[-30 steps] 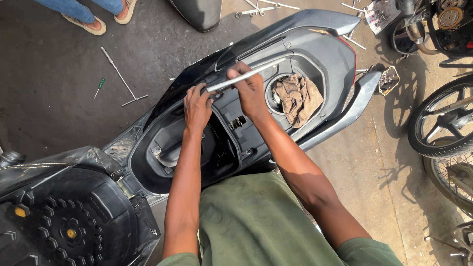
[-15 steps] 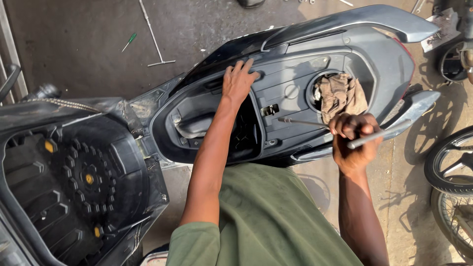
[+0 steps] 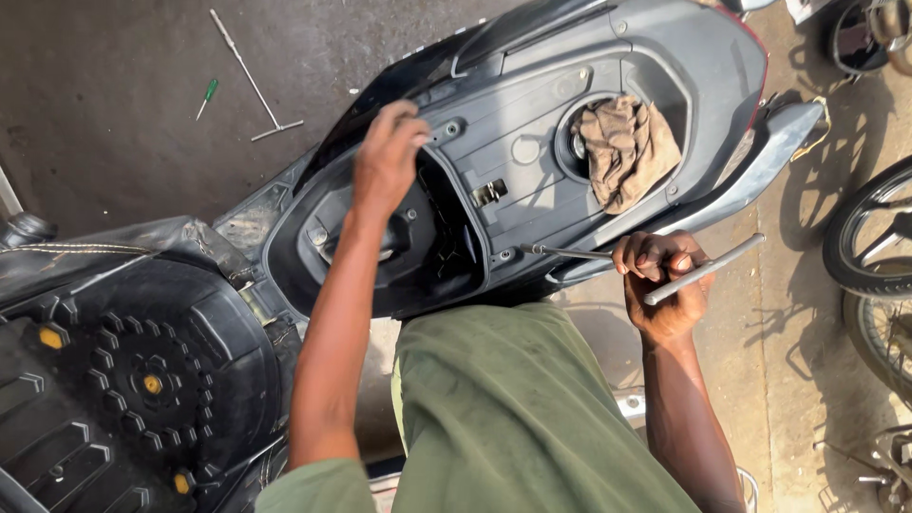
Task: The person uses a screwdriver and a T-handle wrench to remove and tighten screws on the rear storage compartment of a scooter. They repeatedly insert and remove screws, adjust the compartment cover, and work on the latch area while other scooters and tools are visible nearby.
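long steel T-handle wrench [image 3: 655, 268]: clamped in right hand [image 3: 665, 285] at the crossbar, beside the scooter's tail; likely stiff, light, best held at the junction | left hand [image 3: 388, 157]: fingers loosely curled on grey plastic underseat panel [image 3: 532, 152], gripping nothing | tan rag [image 3: 625, 147] stuffed in filler hole

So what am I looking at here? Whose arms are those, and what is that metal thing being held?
The camera sits on a person's head and looks down, so the two bare arms are the wearer's own. Below is a dark grey scooter body with its seat lifted, showing the black plastic underseat tray. A crumpled brown rag plugs a round opening. The left hand rests on the tray's edge. The right hand grips a long T-shaped metal wrench. On the concrete floor lie another T-shaped wrench and a small green-handled screwdriver.
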Demonstrator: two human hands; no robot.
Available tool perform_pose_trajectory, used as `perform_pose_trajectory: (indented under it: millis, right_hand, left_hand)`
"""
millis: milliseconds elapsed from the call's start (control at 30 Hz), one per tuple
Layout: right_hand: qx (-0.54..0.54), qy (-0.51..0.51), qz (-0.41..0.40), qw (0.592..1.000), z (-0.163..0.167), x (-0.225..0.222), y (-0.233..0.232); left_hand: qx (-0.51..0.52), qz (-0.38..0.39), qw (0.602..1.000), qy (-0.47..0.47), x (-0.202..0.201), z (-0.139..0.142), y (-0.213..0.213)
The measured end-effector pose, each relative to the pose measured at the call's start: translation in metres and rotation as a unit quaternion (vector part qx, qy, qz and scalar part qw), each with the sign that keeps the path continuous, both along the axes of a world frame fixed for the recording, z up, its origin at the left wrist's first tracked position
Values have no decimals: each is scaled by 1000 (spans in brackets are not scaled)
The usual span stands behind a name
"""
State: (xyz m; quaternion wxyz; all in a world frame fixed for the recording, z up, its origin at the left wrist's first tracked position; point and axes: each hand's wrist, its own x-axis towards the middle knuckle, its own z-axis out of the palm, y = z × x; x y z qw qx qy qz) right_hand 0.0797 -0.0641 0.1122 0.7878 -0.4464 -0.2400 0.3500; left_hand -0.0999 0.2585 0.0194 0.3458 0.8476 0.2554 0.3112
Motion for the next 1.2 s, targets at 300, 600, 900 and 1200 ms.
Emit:
perform_pose_trajectory:
  millis: [300,600,900,1200]
  right_hand:
    - [20,166,94,981,-25,-45,15]
    - [-168,239,-31,956,-25,-60,43]
    - [-348,76,266,896,-33,-86,64]
    - [-532,-576,-138,604,-38,38,80]
  left_hand:
    - [-436,164,872,148,-115,-74,-78]
    - [-378,-2,900,219,-152,-49,-195]
    - [-565,-121,783,230,-148,-2,-203]
    - [-634,211,739,88,-194,-48,-182]
